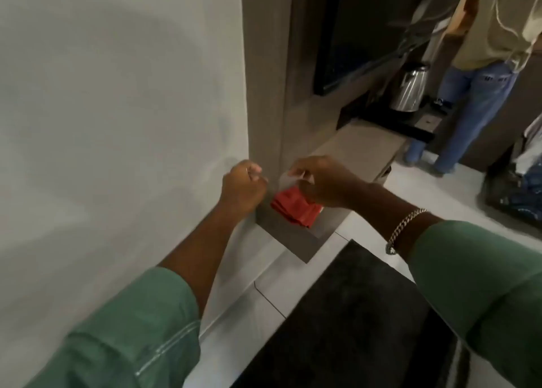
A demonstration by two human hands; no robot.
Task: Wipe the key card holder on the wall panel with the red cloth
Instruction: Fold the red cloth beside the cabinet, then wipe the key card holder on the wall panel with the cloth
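A folded red cloth (294,208) hangs under my right hand (322,182), which is closed over its top edge. The fingertips of that hand also pinch a small pale, card-like piece (289,179), too blurred to identify. My left hand (243,186) is a closed fist against the corner where the white wall (117,109) meets the grey-brown wall panel (262,94), just left of the cloth. The two hands are a few centimetres apart. I cannot make out the key card holder; the hands may hide it.
A low grey-brown ledge (296,242) juts out below the hands. Behind it a steel kettle (409,90) stands on a black tray (390,123). A person in jeans (475,100) stands at the back right. A dark mat (352,323) lies on the pale tiled floor.
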